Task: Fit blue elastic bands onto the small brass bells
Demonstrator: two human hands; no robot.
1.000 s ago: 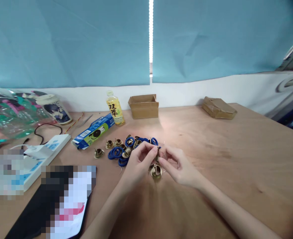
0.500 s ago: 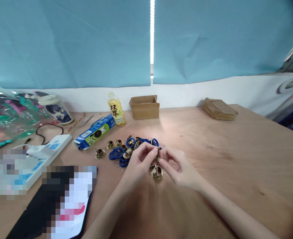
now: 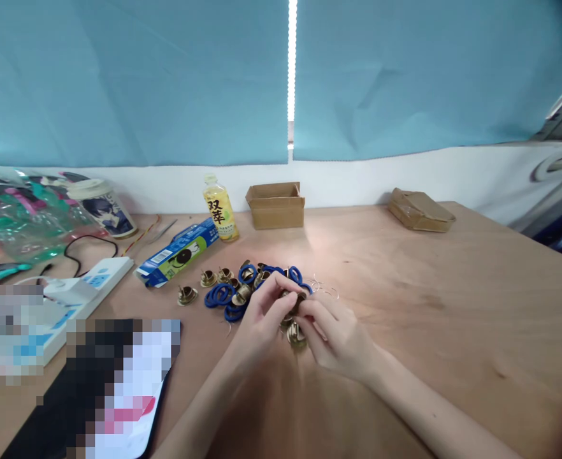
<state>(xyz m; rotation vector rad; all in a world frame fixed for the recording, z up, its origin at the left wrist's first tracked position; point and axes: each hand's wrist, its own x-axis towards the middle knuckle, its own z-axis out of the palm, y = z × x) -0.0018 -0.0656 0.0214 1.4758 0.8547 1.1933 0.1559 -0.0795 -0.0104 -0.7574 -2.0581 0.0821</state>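
My left hand (image 3: 267, 313) pinches a brass-coloured metal part (image 3: 290, 306) between thumb and fingers, over the near right side of a pile. My right hand (image 3: 331, 328) is closed against the same part from the right, its fingertips partly hidden. Just below the fingers, another brass part (image 3: 297, 334) rests on the table. Several blue rings (image 3: 222, 294) and brass cups with round flanges lie heaped behind and left of my left hand. One brass cup (image 3: 187, 294) sits apart at the left. Thin curved wires (image 3: 326, 288) lie beyond my right hand.
On the wooden table (image 3: 429, 306) are a blue-green carton (image 3: 178, 254), a yellow-labelled bottle (image 3: 221, 210), an open cardboard box (image 3: 276, 210) and a brown package (image 3: 420, 209). At the left are a power strip (image 3: 90, 287), a phone (image 3: 132, 382), a cup (image 3: 103, 207) and clear plastic items (image 3: 27, 223).
The brass part between my hands has turned and shows more of its round side. My right hand has moved slightly left and down, its fingers curled more. The view has shifted a little.
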